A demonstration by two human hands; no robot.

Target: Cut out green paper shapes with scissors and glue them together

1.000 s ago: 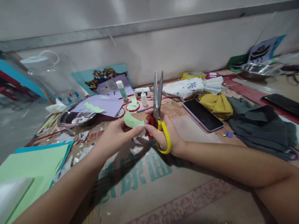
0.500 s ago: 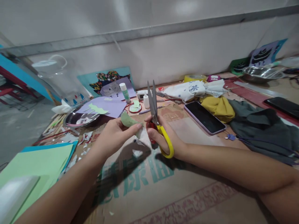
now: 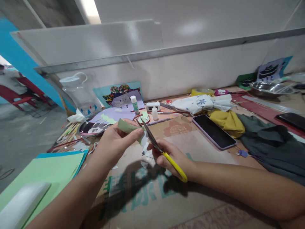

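Note:
My left hand [image 3: 121,138] pinches a curled piece of green paper [image 3: 127,126] between thumb and fingers. A whitish scrap [image 3: 145,141] hangs just below the thumb. My right hand [image 3: 172,156] is closed around the yellow-handled scissors [image 3: 152,138]. Their blades are slightly apart, with the tips up against the green paper beside my left thumb. Whether the blades are cutting into it I cannot tell. Both hands are above a cardboard sheet [image 3: 147,197] with green printed characters.
A phone [image 3: 213,131] lies to the right beside a yellow cloth [image 3: 228,122]. Behind my hands stand a glue stick [image 3: 134,104] and a small white bottle [image 3: 154,113]. A metal bowl [image 3: 83,128] with purple paper is at left. Green sheets [image 3: 57,165] lie front left.
The scissors have tipped left from upright, bringing their blades to the green paper. My right hand has turned with them and sits lower. The view has shifted left and up.

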